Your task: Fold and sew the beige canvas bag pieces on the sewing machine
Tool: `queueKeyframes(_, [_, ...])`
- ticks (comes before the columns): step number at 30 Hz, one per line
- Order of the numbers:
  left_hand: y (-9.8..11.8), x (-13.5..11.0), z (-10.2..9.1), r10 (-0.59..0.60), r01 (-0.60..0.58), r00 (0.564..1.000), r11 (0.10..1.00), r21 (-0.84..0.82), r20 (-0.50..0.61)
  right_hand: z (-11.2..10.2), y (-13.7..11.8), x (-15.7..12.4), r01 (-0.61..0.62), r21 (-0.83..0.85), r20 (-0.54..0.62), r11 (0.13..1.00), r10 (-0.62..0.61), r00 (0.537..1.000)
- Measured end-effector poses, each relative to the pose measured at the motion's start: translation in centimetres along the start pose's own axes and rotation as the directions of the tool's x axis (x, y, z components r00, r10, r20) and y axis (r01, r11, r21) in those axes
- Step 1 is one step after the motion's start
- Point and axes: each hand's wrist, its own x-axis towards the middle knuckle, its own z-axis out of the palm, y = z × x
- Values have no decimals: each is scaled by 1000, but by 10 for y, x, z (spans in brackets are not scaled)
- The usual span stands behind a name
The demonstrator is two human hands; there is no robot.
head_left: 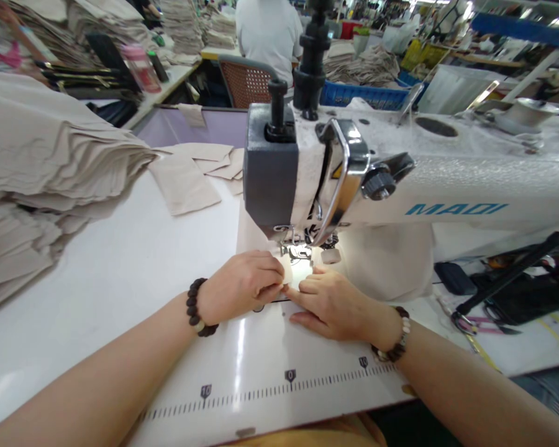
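Observation:
My left hand [245, 279] is closed in a pinch on the edge of a beige fabric piece [287, 270], just in front of the presser foot [300, 252] of a sewing machine [447, 180]. My right hand [335, 303] rests on the bed to the right of the foot. Its index finger reaches toward the left fingertips, the thumb stands apart, and the other fingers are bent; I see nothing gripped in it. A lamp lights the needle area. More beige fabric [391, 261] lies under the machine arm, and how it joins the pinched piece is hidden.
Tall stacks of beige fabric panels [51, 143] stand at the left. Loose panels [184, 183] lie behind the white table [135, 267]. Pink-handled snips [489, 324] and a dark object [454, 278] sit at the right. A person [268, 37] sits beyond, facing away.

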Motion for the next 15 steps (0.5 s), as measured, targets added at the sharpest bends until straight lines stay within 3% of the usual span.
queueKeyframes(10, [-1,0,1,23,-23,996,1000,7,81,4,2,-1,18,-16,-59,1000,-19,998])
queueKeyframes(15, [-1,0,0,23,-24,994,1000,2,109,3,5,-5,82,-55,-217,995,-92,972])
